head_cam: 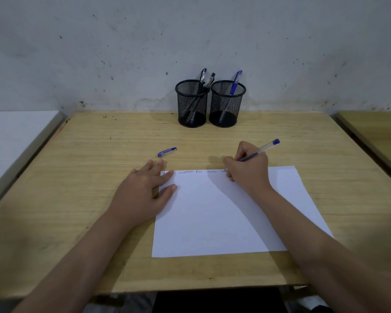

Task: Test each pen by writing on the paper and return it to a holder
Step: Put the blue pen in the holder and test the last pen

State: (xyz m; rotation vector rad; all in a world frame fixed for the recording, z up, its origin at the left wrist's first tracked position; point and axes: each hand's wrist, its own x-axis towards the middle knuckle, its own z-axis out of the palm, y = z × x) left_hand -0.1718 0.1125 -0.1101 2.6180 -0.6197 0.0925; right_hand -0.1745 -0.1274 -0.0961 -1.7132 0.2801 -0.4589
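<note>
At the far left a white surface [14, 136] lay beside the pale wood-grain tabletop [77, 177]. The left hand [142, 193] rested flat, fingers [165, 176] straight and released, their tips pressing the upper left corner of the sheet of paper [212, 218] — smooth, white, rectangular, lying slightly askew in the middle of the tabletop. Just beyond that hand lay a small blue pen cap [166, 152], alone on the bare wood.

Against the speckled grey wall [122, 53] at the back edge stood two round black wire-mesh holders, touching side by side. The left holder [192, 105] carried black pens [202, 79] leaning right; the right holder [226, 105] carried one blue pen [234, 83], also leaning right.

A line of faint handwriting [196, 171] ran along the paper's top edge. At its right end the right hand [248, 168] grasped a clear-barrelled pen [261, 150] with a blue end — fingers curled round it, tip down at the paper, barrel slanting up to the right. Another wooden desk [379, 129] showed at the far right.
</note>
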